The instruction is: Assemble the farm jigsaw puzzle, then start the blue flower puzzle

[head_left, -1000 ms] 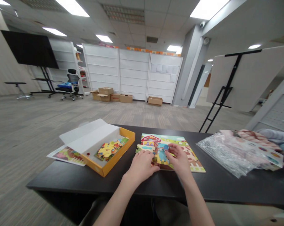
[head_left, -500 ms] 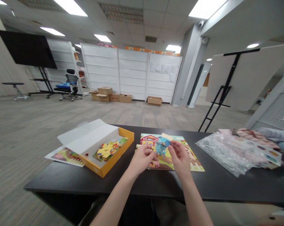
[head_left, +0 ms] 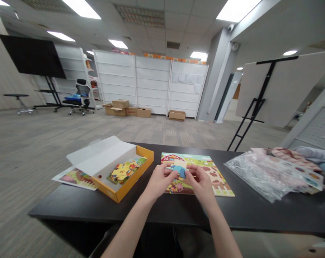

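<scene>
Between my two hands, over the farm picture board [head_left: 221, 176], is a blue animal-shaped piece [head_left: 180, 171]. The fingers of my left hand [head_left: 160, 180] are closed on its left side. My right hand [head_left: 202, 183] pinches its right side with thumb and fingers. Just behind it shows a pale cream piece [head_left: 180, 163]; I cannot tell whether the two are joined. The board lies flat on the black table and carries a red barn and a brown-spotted cow. Parts of its middle are hidden by my hands.
To the left stands an open yellow box [head_left: 141, 171] with colourful pieces [head_left: 124, 170] inside. A printed sheet [head_left: 78, 178] sticks out under its white lid. Clear plastic bags [head_left: 262, 173] and folded fabric [head_left: 288, 154] lie at the right. The table's front edge [head_left: 119, 221] runs before me.
The blue piece has tilted and come lower, so less of it shows. Both my hands have closed in around it, the right one moving slightly left.
</scene>
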Available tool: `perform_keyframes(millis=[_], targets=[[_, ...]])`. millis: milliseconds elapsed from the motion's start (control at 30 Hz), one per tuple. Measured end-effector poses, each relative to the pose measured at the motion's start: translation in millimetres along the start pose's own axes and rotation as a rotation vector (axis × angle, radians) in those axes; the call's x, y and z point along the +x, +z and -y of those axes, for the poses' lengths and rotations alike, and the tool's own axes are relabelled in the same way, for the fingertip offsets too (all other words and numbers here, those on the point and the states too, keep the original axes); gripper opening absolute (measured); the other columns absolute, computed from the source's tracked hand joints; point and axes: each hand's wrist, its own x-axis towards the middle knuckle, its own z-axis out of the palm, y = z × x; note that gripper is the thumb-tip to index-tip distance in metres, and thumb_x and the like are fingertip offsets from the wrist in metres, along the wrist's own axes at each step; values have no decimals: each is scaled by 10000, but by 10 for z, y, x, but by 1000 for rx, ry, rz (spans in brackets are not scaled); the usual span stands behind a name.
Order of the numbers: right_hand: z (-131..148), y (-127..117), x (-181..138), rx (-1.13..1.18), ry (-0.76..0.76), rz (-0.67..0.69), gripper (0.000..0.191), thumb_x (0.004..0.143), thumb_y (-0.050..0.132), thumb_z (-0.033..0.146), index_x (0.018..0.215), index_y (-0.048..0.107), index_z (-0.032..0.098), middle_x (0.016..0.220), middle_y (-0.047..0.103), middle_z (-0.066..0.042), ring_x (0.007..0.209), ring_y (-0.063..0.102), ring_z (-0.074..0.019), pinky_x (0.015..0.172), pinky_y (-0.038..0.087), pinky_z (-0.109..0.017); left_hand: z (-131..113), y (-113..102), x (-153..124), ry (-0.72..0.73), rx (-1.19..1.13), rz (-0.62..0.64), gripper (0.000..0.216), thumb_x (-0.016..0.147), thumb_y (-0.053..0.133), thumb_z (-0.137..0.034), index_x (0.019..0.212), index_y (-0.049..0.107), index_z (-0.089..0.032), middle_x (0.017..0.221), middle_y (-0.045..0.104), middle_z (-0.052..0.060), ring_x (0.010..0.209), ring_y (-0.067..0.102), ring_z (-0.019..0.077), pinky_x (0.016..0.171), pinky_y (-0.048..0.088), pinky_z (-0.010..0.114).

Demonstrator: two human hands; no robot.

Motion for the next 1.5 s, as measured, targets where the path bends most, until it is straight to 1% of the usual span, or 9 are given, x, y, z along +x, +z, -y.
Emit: perform_keyframes(millis=[167,300,400,533,667,800,1033,1333,1500], targets=[[16,-14,-7,-65,-20,75,314,903,622,477,1038,684,200,1022,737,-87,874,694,-214,753,565,-327,-85,-247,42,106,180,-127,372,821,660,-357,1120,610,-142,858,766,81,839,753,230,783,584,324],[36,-17,-21,-141,-45,83,285,926,589,450,1026,691,203,984,743,-80,879,699,-218,768,558,-330,-245,-687,35,171,481,-384,401,845,585,-359,1202,573,-177,860,759,51,783,737,209,742,566,313],[39,-3,-28,-199,-69,105,257,937,565,422,994,689,204,990,746,-77,835,701,-210,736,554,-325,-324,-1064,-2,95,653,-536,251,828,548,-331,1029,615,-198,806,750,36,720,725,207,671,539,291],[24,30,-34,-260,-86,150,229,936,560,394,965,684,203,973,749,-76,781,702,-202,688,548,-317,-259,-1446,-9,-94,907,-540,157,768,565,-278,848,681,-211,782,762,38,791,740,239,740,541,302],[17,51,-45,-268,-86,191,227,949,540,384,974,670,200,959,747,-76,732,705,-190,664,543,-312,-83,-1573,50,-174,814,-462,284,787,558,-267,1023,685,-175,952,791,82,918,751,241,816,570,297],[20,44,-49,-273,-87,230,196,956,532,358,959,656,206,906,746,-56,683,692,-175,659,531,-305,-49,-1482,51,-158,886,-458,534,837,544,-269,1334,525,-75,1251,702,199,1155,684,291,1003,521,379],[-55,14,-33,-423,-61,196,168,941,543,344,904,667,236,813,728,-32,708,667,-209,654,489,-323,-362,-1084,-78,186,1036,-458,420,881,505,-267,1281,572,-156,1285,676,151,1203,636,302,1055,479,427],[-196,-46,-24,-605,-14,145,184,924,496,312,923,667,246,857,748,-51,748,687,-239,656,477,-339,-264,-239,-230,190,1132,184,306,928,537,-298,1184,652,-177,1208,695,148,1147,641,329,954,526,456],[-261,-65,-18,-638,4,126,189,922,497,296,979,665,232,905,758,-63,785,695,-251,689,482,-353,-167,-52,-284,92,1260,299,333,862,672,-344,1136,671,-156,1240,666,172,1189,607,359,982,514,471]])
